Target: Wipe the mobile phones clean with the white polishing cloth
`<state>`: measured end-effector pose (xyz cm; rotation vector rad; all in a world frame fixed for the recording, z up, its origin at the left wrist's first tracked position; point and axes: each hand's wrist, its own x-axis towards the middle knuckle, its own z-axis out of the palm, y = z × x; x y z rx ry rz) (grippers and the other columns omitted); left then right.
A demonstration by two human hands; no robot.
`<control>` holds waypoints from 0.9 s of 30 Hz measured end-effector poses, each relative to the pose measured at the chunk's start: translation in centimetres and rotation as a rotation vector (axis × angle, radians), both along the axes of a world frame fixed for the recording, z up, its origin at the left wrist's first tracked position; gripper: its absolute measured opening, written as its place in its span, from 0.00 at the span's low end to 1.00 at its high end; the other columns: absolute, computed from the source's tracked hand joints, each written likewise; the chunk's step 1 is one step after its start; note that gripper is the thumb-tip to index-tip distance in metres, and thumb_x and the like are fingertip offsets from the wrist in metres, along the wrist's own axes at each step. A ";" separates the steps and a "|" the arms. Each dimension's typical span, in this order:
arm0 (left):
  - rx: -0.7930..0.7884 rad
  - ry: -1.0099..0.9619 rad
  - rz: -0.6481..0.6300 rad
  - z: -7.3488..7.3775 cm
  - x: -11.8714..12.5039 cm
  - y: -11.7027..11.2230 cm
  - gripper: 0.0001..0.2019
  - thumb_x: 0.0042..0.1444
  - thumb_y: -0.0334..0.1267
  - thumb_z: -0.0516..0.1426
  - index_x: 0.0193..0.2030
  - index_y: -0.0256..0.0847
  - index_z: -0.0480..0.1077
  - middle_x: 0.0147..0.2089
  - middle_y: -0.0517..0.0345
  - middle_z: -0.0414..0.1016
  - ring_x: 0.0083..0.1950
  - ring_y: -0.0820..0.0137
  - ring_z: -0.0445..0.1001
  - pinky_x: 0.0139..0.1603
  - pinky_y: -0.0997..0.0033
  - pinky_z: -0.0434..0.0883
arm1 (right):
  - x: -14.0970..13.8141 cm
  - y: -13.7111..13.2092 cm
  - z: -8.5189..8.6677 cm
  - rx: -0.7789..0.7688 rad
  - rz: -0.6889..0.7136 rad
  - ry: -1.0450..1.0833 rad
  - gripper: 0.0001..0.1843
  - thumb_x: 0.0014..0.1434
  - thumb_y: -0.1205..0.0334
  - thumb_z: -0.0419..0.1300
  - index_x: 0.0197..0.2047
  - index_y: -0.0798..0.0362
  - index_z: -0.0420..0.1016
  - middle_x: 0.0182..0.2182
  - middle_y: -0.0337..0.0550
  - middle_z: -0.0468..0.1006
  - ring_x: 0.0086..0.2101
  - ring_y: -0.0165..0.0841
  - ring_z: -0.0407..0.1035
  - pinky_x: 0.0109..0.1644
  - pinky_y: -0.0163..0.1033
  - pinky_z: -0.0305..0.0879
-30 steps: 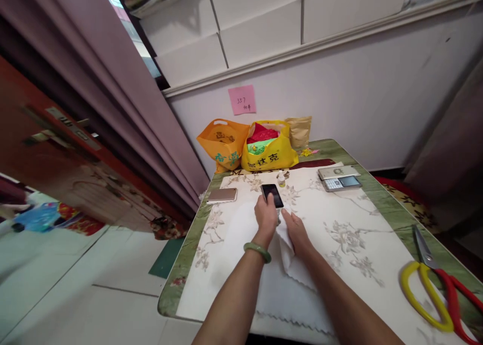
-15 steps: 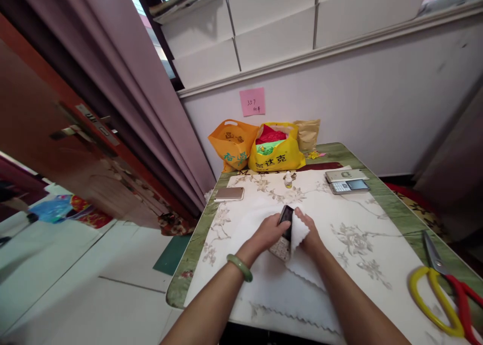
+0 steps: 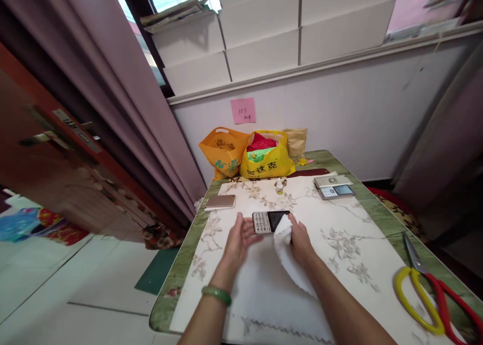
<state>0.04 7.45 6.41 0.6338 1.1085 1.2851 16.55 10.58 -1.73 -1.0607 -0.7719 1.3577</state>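
A silver keypad phone [image 3: 263,222] with a dark screen is held level above the table, keys facing up. My right hand [image 3: 301,238] grips its screen end together with a white cloth [image 3: 284,236], which drapes down over part of the screen. My left hand [image 3: 241,238], a green bangle on its wrist, is open beside the keypad end, fingers apart. Whether its fingertips touch the phone I cannot tell. More white cloth [image 3: 264,289] with a zigzag edge lies spread on the table below.
A gold phone [image 3: 222,201] lies at left. Another keypad phone [image 3: 337,191] and a pale flat phone [image 3: 328,181] lie at right. A small bottle [image 3: 279,186] stands behind the hands. Scissors [image 3: 418,279] lie at right; orange [image 3: 225,151] and yellow bags [image 3: 269,166] stand at the back.
The keypad phone has turned from upright to sideways, its keys now to the left. My left hand has let go of it and opened; my right hand now holds it with the cloth.
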 end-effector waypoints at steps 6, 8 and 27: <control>0.034 -0.153 0.273 -3.0 6.5 -1.6 0.25 0.43 0.40 0.69 0.49 0.36 0.72 0.42 0.49 0.80 0.41 0.63 0.79 0.45 0.65 0.74 | -0.1 -0.7 0.7 0.014 0.016 -0.053 0.26 0.56 0.37 0.55 0.36 0.54 0.75 0.30 0.45 0.79 0.36 0.41 0.72 0.41 0.42 0.69; 0.017 -0.216 0.316 -3.3 7.7 -1.4 0.26 0.40 0.38 0.69 0.48 0.35 0.73 0.40 0.48 0.80 0.41 0.59 0.79 0.44 0.62 0.75 | 0.0 -0.9 0.9 0.015 0.026 -0.107 0.27 0.57 0.36 0.54 0.35 0.54 0.74 0.30 0.46 0.79 0.35 0.42 0.72 0.39 0.41 0.68; 0.078 0.405 -0.159 0.3 2.8 0.2 0.14 0.35 0.30 0.66 0.34 0.34 0.77 0.30 0.53 0.79 0.28 0.68 0.73 0.27 0.72 0.68 | 0.5 -1.1 0.2 0.153 0.086 -0.325 0.29 0.57 0.32 0.50 0.23 0.50 0.64 0.19 0.38 0.69 0.25 0.34 0.62 0.31 0.38 0.59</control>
